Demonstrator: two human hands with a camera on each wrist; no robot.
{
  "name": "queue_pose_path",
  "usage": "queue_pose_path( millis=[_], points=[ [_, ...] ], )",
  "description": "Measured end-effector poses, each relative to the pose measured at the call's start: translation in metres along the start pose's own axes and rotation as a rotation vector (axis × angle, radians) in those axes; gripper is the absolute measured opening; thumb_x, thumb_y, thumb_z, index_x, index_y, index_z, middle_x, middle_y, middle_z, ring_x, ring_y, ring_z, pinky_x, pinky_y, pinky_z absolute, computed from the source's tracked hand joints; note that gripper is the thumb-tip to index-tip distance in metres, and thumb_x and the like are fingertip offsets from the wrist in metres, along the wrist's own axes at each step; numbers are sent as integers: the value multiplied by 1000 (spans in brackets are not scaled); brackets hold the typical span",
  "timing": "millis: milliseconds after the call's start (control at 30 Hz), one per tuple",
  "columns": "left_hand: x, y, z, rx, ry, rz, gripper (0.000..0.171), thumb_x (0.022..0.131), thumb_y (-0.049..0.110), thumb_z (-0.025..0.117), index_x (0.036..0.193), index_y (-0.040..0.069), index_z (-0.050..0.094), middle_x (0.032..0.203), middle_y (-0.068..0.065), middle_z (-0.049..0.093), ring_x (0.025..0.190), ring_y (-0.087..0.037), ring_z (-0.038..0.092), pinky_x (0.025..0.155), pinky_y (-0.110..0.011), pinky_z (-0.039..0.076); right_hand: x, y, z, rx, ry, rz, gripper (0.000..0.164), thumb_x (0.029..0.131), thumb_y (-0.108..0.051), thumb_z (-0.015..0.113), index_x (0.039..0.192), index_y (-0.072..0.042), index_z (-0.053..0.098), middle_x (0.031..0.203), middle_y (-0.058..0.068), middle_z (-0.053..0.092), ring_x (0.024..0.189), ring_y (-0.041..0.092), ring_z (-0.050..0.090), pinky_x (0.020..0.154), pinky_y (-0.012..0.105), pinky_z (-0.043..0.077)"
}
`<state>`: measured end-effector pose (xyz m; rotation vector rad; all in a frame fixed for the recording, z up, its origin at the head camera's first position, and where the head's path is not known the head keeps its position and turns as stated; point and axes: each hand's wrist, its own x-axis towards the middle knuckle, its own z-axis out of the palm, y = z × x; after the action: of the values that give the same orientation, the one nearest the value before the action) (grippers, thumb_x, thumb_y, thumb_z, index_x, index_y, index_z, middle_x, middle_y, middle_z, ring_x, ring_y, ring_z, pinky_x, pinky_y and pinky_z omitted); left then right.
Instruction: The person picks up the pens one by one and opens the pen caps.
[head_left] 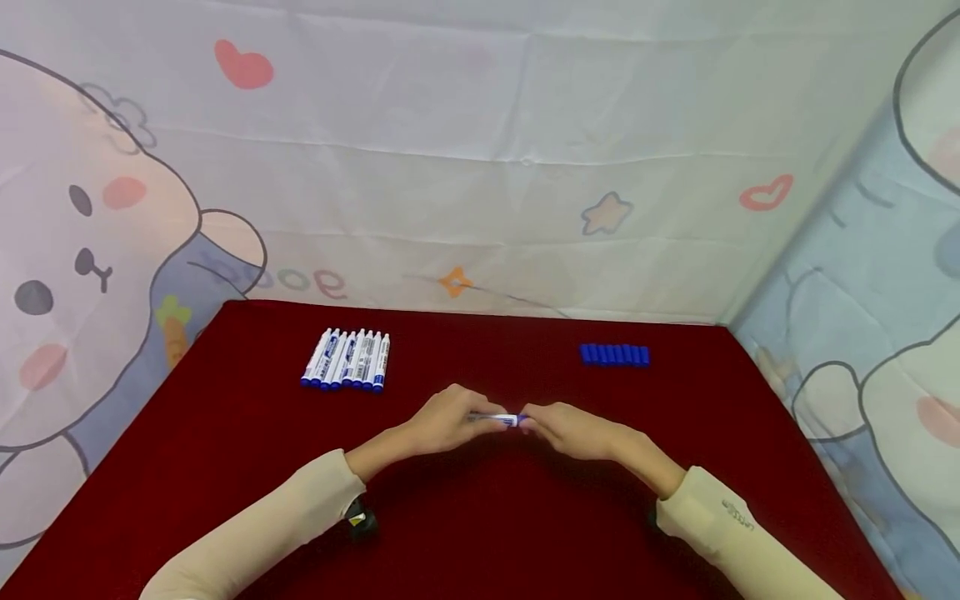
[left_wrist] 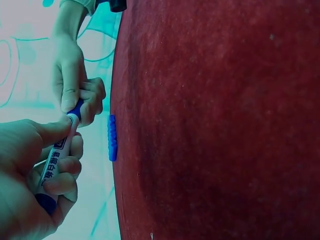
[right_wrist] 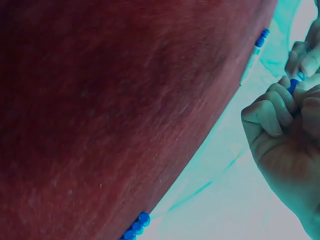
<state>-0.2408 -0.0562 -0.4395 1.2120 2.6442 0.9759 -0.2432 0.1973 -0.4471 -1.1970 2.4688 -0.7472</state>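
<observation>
A white whiteboard marker (head_left: 504,419) with blue ends is held above the red cloth, between both hands. My left hand (head_left: 453,419) grips its white barrel, fingers curled round it; dark printing shows on the barrel (left_wrist: 56,159) in the left wrist view. My right hand (head_left: 573,429) pinches the blue cap (left_wrist: 75,108) between thumb and curled fingers. The cap sits at the end of the barrel; whether it is fully seated I cannot tell. In the right wrist view, the right hand (right_wrist: 280,130) hides most of the cap.
Several white markers with blue ends (head_left: 347,360) lie side by side at the back left of the red-covered table (head_left: 480,517). A row of several blue caps (head_left: 615,355) lies at the back right. A printed cloth (head_left: 450,125) hangs behind the table.
</observation>
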Motion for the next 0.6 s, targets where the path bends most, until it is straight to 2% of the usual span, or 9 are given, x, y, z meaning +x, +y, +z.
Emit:
queue_pose_path(
  millis=[100, 167, 267, 333, 467, 600],
  points=[
    [-2, -3, 1, -30, -15, 2, 24, 101, 26, 65, 117, 14, 79, 103, 2, 79, 68, 0, 49, 65, -16, 45, 0, -1, 2, -33, -6, -4, 23, 112, -18, 40, 103, -7, 57, 83, 2, 58, 70, 1, 46, 67, 20, 47],
    [-3, -5, 1, -62, -28, 2, 25, 103, 26, 63, 117, 12, 78, 99, 0, 78, 63, 0, 43, 61, -16, 42, 0, -2, 2, -46, -4, 0, 23, 112, -19, 40, 101, -8, 56, 81, 2, 56, 69, 1, 45, 66, 20, 46],
    [-3, -8, -2, -124, -50, -1, 27, 104, 24, 61, 118, 8, 77, 83, -1, 72, 58, 1, 37, 58, -16, 38, 2, -5, 2, -61, 2, 4, 23, 112, -21, 40, 100, -8, 55, 79, 1, 54, 68, 1, 44, 64, 19, 45],
    [-3, -8, -5, -184, -70, -16, 27, 104, 22, 60, 118, 6, 77, 71, 1, 62, 55, 1, 34, 56, -16, 36, 3, -8, 1, -80, 12, -5, 22, 111, -20, 42, 100, -7, 55, 78, -2, 51, 69, 1, 44, 64, 20, 45],
    [-3, -9, -13, -279, -110, -48, 28, 105, 20, 58, 118, 3, 76, 61, 8, 45, 53, 0, 35, 53, -17, 34, 5, -13, -3, -127, 32, -22, 19, 111, -18, 43, 101, -7, 54, 78, -8, 46, 69, 2, 44, 64, 19, 45],
    [-2, -10, -20, -323, -141, -85, 30, 106, 22, 57, 116, 2, 77, 60, 8, 45, 53, -3, 36, 52, -17, 33, 6, -16, -6, -155, 46, -46, 19, 111, -20, 42, 102, -7, 53, 79, -8, 45, 70, 5, 47, 64, 19, 46]
  ],
)
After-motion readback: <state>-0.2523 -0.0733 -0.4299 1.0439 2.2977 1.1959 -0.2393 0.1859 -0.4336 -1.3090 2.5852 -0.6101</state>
